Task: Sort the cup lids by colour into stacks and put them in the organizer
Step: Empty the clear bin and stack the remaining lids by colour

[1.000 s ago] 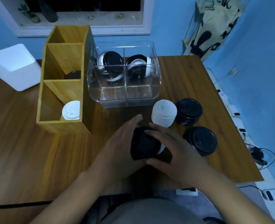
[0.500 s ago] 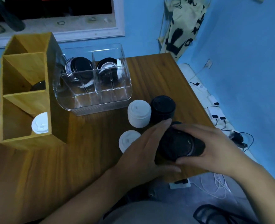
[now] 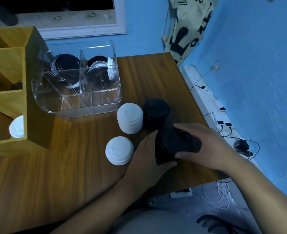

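Wooden table point(image 3: 88, 174) spread across view. Wooden compartment organizer point(image 3: 31, 78) stood at left edge, white lid point(image 3: 17, 127) seen in nearest compartment. Clear plastic organizer point(image 3: 88, 107) placed just beside it, black lids point(image 3: 66, 63) stood on edge in rear compartments. Right hand point(image 3: 212, 146) wrapped over black lid stack point(image 3: 171, 144) near table's right edge, fingers on far side, thumb on near side. Left hand point(image 3: 146, 159) curled round same stack's left side. Taller white lid stack point(image 3: 130, 118) and second black lid stack point(image 3: 156, 112) set side by side just behind; lower white lid stack point(image 3: 119, 150) left of hands.
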